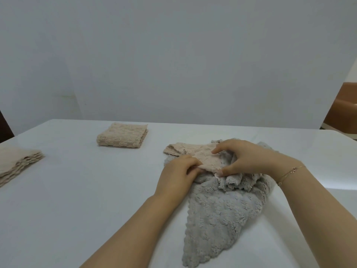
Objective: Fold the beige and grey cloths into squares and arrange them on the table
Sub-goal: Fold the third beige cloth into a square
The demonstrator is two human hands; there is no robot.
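Observation:
A crumpled beige cloth lies on top of a rumpled grey cloth right of the table's middle. My left hand pinches the beige cloth's near edge. My right hand grips the same cloth from the right, thumb and fingers closed on its fabric. The grey cloth spreads toward me in a long point and bunches under my right hand. A folded beige square sits further back on the table. A stack of folded beige cloths lies at the left edge.
The white table runs up to a pale wall close behind it. A brown chair stands at the far right beyond the table's corner. My right wrist wears a thin bracelet.

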